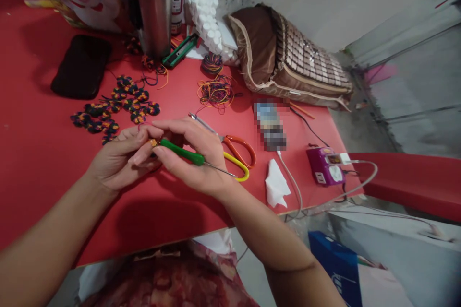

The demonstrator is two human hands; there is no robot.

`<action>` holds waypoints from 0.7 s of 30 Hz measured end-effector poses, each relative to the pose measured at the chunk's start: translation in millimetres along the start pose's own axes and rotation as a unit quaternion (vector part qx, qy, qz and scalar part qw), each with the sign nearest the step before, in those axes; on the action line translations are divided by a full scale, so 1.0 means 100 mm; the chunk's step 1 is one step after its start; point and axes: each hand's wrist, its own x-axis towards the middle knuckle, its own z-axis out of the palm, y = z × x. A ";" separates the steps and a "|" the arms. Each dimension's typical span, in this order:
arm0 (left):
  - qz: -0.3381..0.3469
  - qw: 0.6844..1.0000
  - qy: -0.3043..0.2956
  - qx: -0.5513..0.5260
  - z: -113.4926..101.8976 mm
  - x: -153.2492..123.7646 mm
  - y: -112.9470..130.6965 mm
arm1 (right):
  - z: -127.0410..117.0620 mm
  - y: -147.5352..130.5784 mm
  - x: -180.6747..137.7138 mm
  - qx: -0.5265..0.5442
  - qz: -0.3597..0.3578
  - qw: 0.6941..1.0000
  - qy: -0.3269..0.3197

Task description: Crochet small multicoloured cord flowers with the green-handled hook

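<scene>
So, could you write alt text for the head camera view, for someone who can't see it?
A person's right hand holds a slim green-handled tool at a small yellow-orange piece in the left hand, above a red table. Beyond lie dark multicoloured yarn pieces and tangled yarn; scissors are partly hidden by the right hand.

Scissors point(230, 139) lie on the table point(46, 168) — yarn point(216, 92) behind, phone point(270, 124) right.
</scene>
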 end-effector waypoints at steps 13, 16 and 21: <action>0.037 0.997 -0.041 0.049 -0.07 0.14 -0.14 | 0.06 0.50 0.15 0.300 0.054 0.950 0.072; 0.042 0.997 -0.051 0.033 -0.08 0.15 -0.14 | 0.07 0.54 0.18 0.326 0.043 0.941 0.073; 0.026 0.999 -0.046 -0.008 -0.08 0.15 -0.15 | 0.08 0.48 0.19 0.365 0.061 0.927 0.065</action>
